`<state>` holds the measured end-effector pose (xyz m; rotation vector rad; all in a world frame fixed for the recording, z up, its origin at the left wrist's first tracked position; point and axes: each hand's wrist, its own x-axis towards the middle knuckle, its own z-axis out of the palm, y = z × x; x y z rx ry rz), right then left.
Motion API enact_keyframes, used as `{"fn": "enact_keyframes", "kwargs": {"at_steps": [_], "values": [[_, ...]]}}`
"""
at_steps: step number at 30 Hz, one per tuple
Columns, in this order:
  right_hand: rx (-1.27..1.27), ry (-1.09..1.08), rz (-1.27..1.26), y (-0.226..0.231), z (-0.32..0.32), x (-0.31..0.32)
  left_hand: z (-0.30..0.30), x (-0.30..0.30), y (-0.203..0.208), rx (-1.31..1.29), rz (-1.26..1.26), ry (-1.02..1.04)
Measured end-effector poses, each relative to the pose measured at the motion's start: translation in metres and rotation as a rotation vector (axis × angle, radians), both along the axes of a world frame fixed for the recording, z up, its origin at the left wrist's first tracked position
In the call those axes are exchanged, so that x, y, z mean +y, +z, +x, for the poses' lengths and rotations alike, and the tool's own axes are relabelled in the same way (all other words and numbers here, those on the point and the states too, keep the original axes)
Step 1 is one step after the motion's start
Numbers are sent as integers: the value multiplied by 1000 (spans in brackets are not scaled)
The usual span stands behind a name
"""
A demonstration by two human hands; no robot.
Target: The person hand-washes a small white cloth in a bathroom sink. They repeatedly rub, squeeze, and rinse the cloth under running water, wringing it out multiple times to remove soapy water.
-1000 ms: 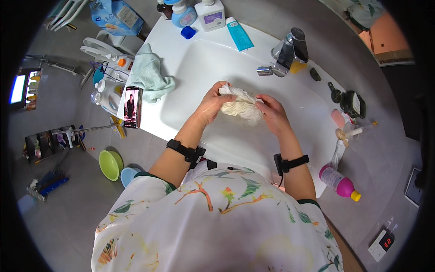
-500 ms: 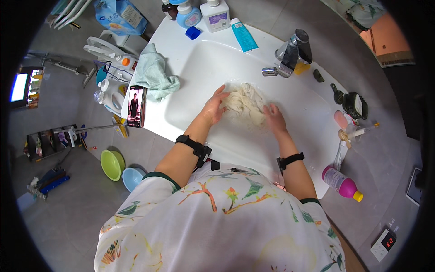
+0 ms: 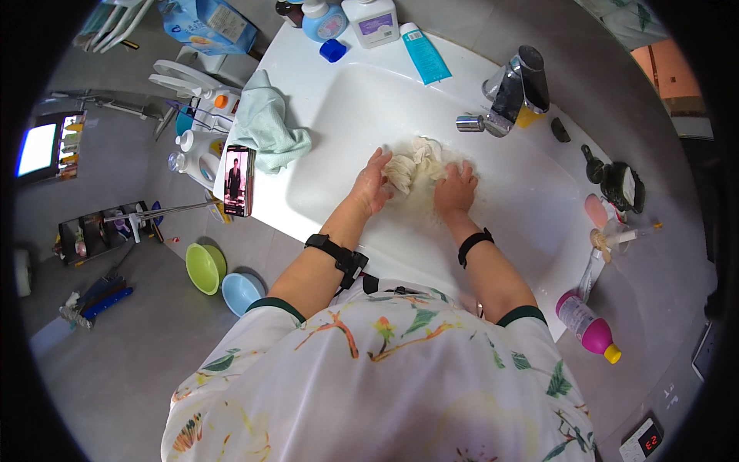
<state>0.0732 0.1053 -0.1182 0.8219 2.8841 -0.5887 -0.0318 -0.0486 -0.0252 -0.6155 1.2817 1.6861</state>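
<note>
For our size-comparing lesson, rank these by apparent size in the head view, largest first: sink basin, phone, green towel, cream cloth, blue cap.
Sink basin
Green towel and cream cloth: order unsure, the right hand partly covers the cloth
Phone
Blue cap

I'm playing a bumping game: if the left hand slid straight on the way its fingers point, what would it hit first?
Probably the far wall of the white sink. The left hand's fingers point past the left side of the pale cloth, though its height is hard to judge.

Brown bottle (image 3: 290,13), top out of view
</note>
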Motion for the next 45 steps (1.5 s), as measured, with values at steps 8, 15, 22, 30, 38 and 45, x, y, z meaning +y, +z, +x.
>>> {"fn": "enact_keyframes", "kwargs": {"at_steps": [8,15,22,30,38,45], "values": [[127,173,-127,14,-4,-19,7,12,-29,-66,36,-58],[428,118,-453,82,-9,-49,6,24,-18,-337,254,54],[318,39,-457,79,15,-29,-2,-5,-21,-245,426,262],[-189,266,55,17,30,1,-7,-40,-2,-208,462,239],[-202,45,-60,10,7,6,8,-36,16,-179,694,158],[-197,-292,-336,28,11,16,5,-35,21,-69,674,123]]}}
